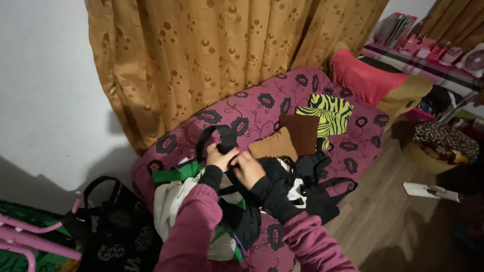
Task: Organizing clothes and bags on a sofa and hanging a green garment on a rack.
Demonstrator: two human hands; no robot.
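Note:
Both my hands work at a black strapped garment (229, 138) over a bed with a magenta flowered cover (262, 103). My left hand (219, 157) pinches the black fabric near a looped strap. Close beside it, my right hand (247, 170) grips the same black cloth. Under my arms lies a white bag with green straps (174, 189). More black clothes (312, 189) are heaped to the right of my hands.
Folded brown cloths (290, 138) and a green zebra-striped piece (327, 113) lie further up the bed, with a red and tan pillow (373, 80) beyond. An orange curtain (201, 55) hangs behind. A black bag (111, 221) sits on the floor at left; a leopard-print stool (441, 143) stands right.

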